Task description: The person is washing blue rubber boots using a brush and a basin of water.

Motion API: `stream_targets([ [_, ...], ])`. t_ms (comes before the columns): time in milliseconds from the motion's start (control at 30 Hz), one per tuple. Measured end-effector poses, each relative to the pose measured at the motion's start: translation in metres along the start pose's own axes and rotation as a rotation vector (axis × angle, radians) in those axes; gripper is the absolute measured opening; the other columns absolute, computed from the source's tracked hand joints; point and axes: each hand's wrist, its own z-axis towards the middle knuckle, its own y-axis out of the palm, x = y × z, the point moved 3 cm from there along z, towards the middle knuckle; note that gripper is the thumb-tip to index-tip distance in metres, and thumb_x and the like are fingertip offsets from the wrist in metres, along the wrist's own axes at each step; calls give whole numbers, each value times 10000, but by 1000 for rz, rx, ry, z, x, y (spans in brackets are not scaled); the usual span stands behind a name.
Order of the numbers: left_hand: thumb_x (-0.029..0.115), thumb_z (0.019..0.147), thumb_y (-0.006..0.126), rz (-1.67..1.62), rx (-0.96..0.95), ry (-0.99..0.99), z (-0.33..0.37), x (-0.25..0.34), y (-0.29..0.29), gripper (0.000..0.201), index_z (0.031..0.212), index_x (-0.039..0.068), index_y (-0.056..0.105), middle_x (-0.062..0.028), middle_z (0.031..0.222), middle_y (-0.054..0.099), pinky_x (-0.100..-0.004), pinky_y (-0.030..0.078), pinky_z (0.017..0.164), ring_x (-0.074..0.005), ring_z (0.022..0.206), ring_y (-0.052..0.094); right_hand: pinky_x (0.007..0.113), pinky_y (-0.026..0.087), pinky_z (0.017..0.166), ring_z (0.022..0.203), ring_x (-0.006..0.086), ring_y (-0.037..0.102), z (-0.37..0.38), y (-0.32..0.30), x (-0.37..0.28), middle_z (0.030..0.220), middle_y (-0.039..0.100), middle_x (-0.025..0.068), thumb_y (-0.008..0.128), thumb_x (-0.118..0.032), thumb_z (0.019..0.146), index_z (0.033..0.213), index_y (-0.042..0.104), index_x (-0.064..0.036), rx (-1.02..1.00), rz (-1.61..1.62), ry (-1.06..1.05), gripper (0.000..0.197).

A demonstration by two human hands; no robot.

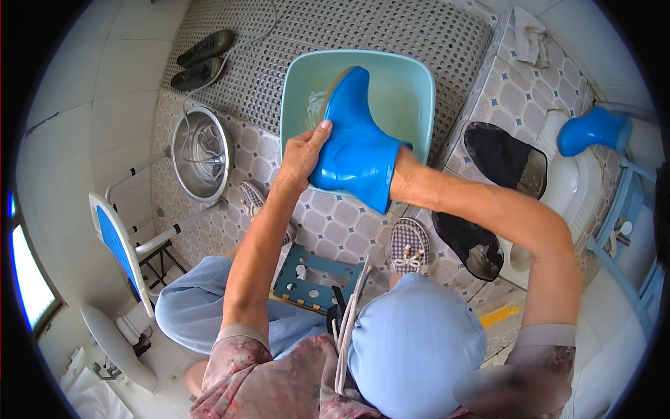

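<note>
A shiny blue ankle-high rubber boot (pixel 354 157) is held over the near part of a pale green basin (pixel 428 94) with clear water in it. Its toe points up and away from me, and its opening faces my right arm. My left hand (pixel 305 153) is closed on the boot's left side, the thumb lying along the sole edge. Inside the boot's shaft sits my right hand, entered from the right; only the wrist and forearm (pixel 447 192) show, so its fingers are hidden.
Another blue boot (pixel 592 131) lies at the far right, beside black shoes (pixel 506 155). A metal bowl (pixel 222 157) with a shower head stands left of the basin. Dark shoes (pixel 206 49) lie on the perforated mat (pixel 279 77). A teal step stool (pixel 321 272) is near my legs.
</note>
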Motion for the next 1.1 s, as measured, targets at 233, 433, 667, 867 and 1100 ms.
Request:
stream_targets([
  [233,404,927,674,151,-38,292,-9,-8,-3,469,1095,-34,685,-37,838,664,-244,493,666,-95,726,578,298,513,689,848,169,649,-46,50,22,943,679,36,593,-121,898,1086,642,-101,-14,890,151,195],
  [433,302,942,665,-202,54,747,-6,-11,-11,308,976,-3,684,23,818,637,-217,449,676,-53,731,522,327,564,797,926,156,660,-44,56,10,1103,670,38,645,-155,932,1208,600,-98,-237,1654,648,286],
  [667,473,908,678,148,42,179,-10,6,-7,629,1141,-110,652,-114,889,702,-272,551,675,-136,718,650,300,511,676,811,127,627,-44,59,8,981,644,15,645,-166,933,1111,614,-114,-304,1687,734,188],
  [867,503,894,680,140,42,73,-9,14,6,682,1153,-127,637,-177,942,712,-311,577,719,-201,764,693,272,458,555,695,99,593,-46,63,24,859,619,-7,646,-176,933,1015,629,-131,-378,1706,837,94],
  [1100,321,937,682,90,45,569,-11,-7,8,386,1139,-7,691,-16,890,680,-222,499,712,-79,745,578,249,465,542,689,80,598,-43,66,26,854,625,-10,645,-190,938,1023,630,-130,-315,1803,848,105],
])
